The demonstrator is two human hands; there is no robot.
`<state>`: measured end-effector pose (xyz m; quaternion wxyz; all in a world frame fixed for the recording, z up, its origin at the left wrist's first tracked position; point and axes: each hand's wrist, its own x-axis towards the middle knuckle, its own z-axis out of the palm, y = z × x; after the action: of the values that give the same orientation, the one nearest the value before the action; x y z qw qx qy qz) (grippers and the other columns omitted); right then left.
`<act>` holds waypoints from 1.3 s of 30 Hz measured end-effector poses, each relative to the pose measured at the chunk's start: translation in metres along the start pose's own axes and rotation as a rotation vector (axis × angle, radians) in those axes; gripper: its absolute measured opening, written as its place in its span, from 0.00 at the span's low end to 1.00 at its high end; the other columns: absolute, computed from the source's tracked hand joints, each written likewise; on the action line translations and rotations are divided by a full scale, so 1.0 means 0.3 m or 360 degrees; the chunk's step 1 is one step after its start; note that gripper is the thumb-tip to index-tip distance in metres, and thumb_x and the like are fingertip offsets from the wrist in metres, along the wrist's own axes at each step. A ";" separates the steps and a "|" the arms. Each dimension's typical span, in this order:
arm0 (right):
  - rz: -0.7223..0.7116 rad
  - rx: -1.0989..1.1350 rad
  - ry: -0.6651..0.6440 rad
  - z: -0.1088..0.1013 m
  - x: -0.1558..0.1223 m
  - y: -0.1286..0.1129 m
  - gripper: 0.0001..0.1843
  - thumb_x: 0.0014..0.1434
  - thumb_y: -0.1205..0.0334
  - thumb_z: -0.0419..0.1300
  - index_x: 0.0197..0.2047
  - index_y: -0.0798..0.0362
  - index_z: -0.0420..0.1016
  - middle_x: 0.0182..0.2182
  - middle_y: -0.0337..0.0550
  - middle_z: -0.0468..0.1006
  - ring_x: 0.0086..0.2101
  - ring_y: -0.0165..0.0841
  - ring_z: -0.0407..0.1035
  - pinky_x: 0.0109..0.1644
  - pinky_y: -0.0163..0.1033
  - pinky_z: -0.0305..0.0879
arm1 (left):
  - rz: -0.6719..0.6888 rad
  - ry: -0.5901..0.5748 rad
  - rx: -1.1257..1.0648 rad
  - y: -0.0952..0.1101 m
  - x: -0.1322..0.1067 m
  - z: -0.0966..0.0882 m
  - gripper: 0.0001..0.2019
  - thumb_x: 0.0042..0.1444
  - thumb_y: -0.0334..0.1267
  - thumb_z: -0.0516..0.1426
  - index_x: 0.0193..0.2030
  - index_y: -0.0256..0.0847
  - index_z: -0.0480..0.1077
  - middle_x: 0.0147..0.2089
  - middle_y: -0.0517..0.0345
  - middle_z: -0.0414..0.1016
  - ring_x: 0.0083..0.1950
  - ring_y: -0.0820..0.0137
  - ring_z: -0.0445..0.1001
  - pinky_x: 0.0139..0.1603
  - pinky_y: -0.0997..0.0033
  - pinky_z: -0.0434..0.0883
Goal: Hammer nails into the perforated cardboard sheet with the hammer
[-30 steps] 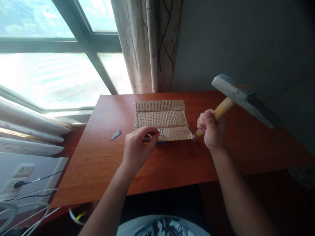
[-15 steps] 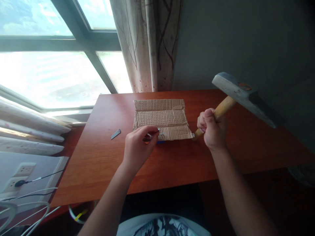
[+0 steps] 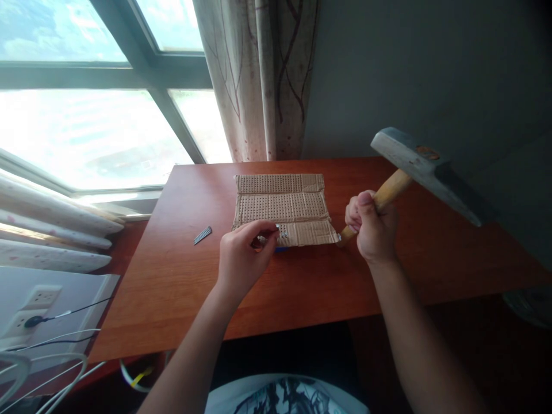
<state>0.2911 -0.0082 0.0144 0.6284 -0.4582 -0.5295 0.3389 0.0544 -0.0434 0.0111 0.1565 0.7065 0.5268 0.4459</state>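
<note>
My right hand (image 3: 374, 225) is wrapped round the wooden handle of a hammer (image 3: 431, 167). The metal head is raised above the right side of the table. At the near edge of a piece of cardboard (image 3: 280, 206) full of small holes, my left hand (image 3: 245, 253) pinches a nail, of which only a small shiny tip shows at the fingertips. Just right of those fingers, a few shiny nail heads (image 3: 283, 234) stick out of the cardboard. Several loose nails (image 3: 202, 234) lie together on the table to the left.
The reddish wooden table (image 3: 181, 299) stands below a window (image 3: 86, 138) and a curtain (image 3: 254, 80). A bit of something blue (image 3: 281, 249) shows under the cardboard's near edge. Wall sockets (image 3: 32, 310) and cables (image 3: 64, 368) are at the lower left.
</note>
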 end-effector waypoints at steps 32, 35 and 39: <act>0.0559 -0.0978 -0.1482 -0.037 0.047 -0.346 0.24 0.61 0.40 0.61 0.25 0.51 0.68 0.21 0.35 0.61 0.23 0.28 0.53 0.23 0.35 0.47 | -0.0014 -0.0045 -0.0016 -0.017 0.003 0.034 0.04 0.58 0.33 0.60 0.37 0.43 0.77 0.34 0.60 0.82 0.29 0.73 0.77 0.31 0.75 0.73; 0.0553 -0.0989 -0.1490 -0.029 0.043 -0.345 0.24 0.61 0.41 0.61 0.25 0.51 0.68 0.22 0.35 0.62 0.23 0.28 0.54 0.24 0.35 0.48 | -0.0007 -0.0057 0.0032 -0.016 0.004 0.033 0.04 0.57 0.33 0.60 0.37 0.43 0.77 0.32 0.60 0.81 0.29 0.72 0.77 0.31 0.74 0.72; 0.0610 -0.0940 -0.1423 -0.026 0.037 -0.345 0.25 0.60 0.39 0.61 0.25 0.52 0.65 0.21 0.34 0.60 0.22 0.27 0.52 0.23 0.35 0.47 | 0.0012 -0.0054 0.0026 -0.016 0.004 0.033 0.04 0.58 0.33 0.59 0.37 0.43 0.77 0.33 0.61 0.82 0.30 0.71 0.77 0.32 0.74 0.71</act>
<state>0.2949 -0.0359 0.1150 0.1156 -0.5142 -0.7236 0.4456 0.0593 -0.0381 0.0029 0.1578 0.7172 0.5251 0.4301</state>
